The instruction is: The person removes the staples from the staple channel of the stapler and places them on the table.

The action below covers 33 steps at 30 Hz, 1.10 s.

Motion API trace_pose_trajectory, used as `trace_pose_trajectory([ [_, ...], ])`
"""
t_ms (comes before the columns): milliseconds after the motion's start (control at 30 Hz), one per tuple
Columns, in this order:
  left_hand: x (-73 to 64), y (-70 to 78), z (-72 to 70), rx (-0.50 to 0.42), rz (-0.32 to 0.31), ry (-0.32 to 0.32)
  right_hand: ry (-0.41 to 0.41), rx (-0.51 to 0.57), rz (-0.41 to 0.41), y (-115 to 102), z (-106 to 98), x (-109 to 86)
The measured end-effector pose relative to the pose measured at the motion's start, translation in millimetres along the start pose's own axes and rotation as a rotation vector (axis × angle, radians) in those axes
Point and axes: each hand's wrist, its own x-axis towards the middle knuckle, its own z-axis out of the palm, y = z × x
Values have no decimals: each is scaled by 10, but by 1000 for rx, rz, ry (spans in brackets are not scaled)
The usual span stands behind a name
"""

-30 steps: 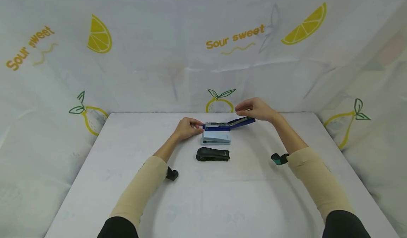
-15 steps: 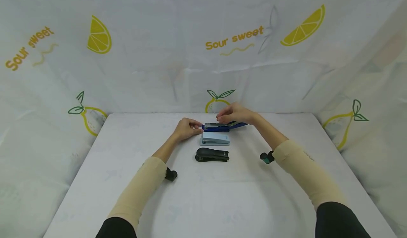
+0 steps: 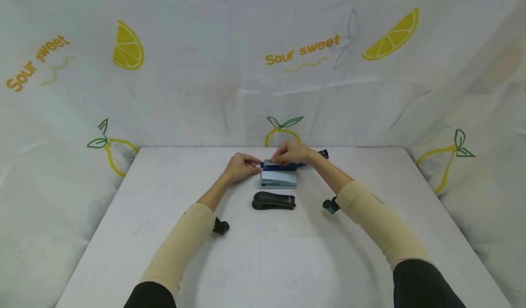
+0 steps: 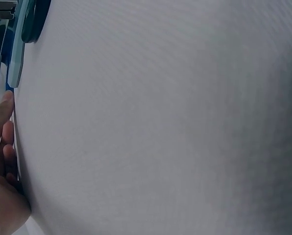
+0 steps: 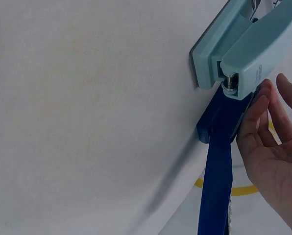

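A blue stapler [image 3: 279,166] lies at the back of the table, its top arm swung open to the right. My left hand [image 3: 240,167] pinches its left end between thumb and fingers. Over its metal magazine is my right hand [image 3: 292,153], fingertips down at the tray. In the right wrist view, the light blue stapler [image 5: 258,54] partly covers those fingertips, so whether they pinch anything is hidden. That light blue stapler sits just in front of the blue one. Nearer still lies a black stapler [image 3: 273,200].
The white table [image 3: 263,262] reaches back to a white curtain [image 3: 197,93] printed with lemons. Dark wrist cameras hang from both sleeves.
My right hand has moved left and down from the raised arm of the blue stapler to its magazine. The left hand has kept its place on the left end.
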Motion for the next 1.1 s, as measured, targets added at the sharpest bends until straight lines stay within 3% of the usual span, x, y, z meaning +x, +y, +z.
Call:
trace_pose_trajectory([
  [200, 4, -4, 4, 7, 4, 8, 21, 53, 51, 18, 13, -21],
  [467, 3, 2, 3, 6, -1, 6, -17, 329, 115, 49, 43, -64],
  [700, 8, -4, 14, 8, -9, 6, -31, 326, 130, 48, 89, -58],
  [1100, 15, 1, 2, 16, -1, 3, -76, 531, 207, 35, 79, -74],
])
